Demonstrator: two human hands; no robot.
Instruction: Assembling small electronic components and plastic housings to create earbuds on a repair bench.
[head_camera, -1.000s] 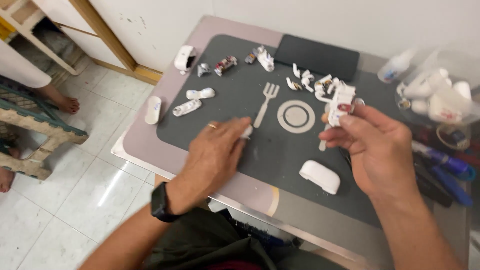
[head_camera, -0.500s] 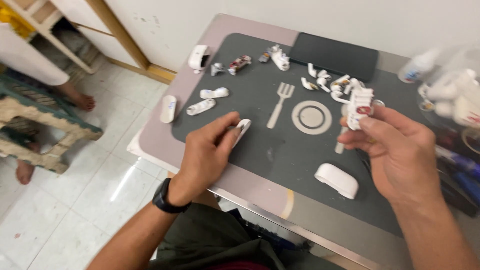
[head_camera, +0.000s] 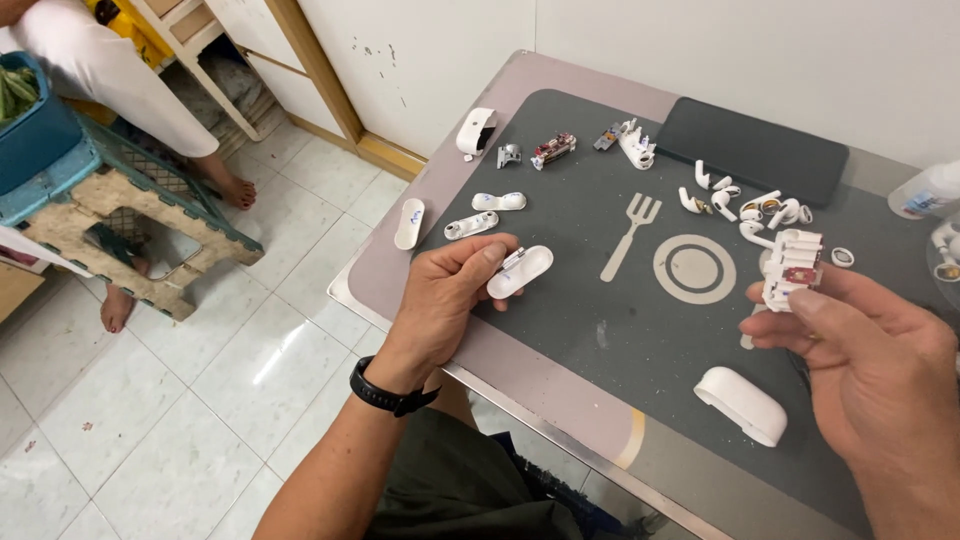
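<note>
While my left hand (head_camera: 447, 300) pinches a long white plastic shell piece (head_camera: 520, 271) between thumb and fingertips, I hold it lifted just above the dark grey mat (head_camera: 600, 330), tilted so its hollow side faces up where I can see it. Over on the other side, my right hand (head_camera: 880, 365) is closed on a small white inner frame with a red circuit board (head_camera: 792, 270), thumb pressed along its lower edge, board turned toward me, likely so I can read the part. Both pieces are off the table, well apart from each other. Spread across the mat, the rest is sorted in little groups: two slim white covers (head_camera: 485, 212) near the left edge, another cover (head_camera: 409, 223) just off the mat, small metal and board bits (head_camera: 553, 149) along the top, white earbud stems (head_camera: 745, 205) clustered by the printed plate-and-fork mark (head_camera: 693, 268), and a rounded white case half (head_camera: 741, 404) near my right wrist. Beyond the table, another person stands barefoot by a green stool (head_camera: 120, 225).
</note>
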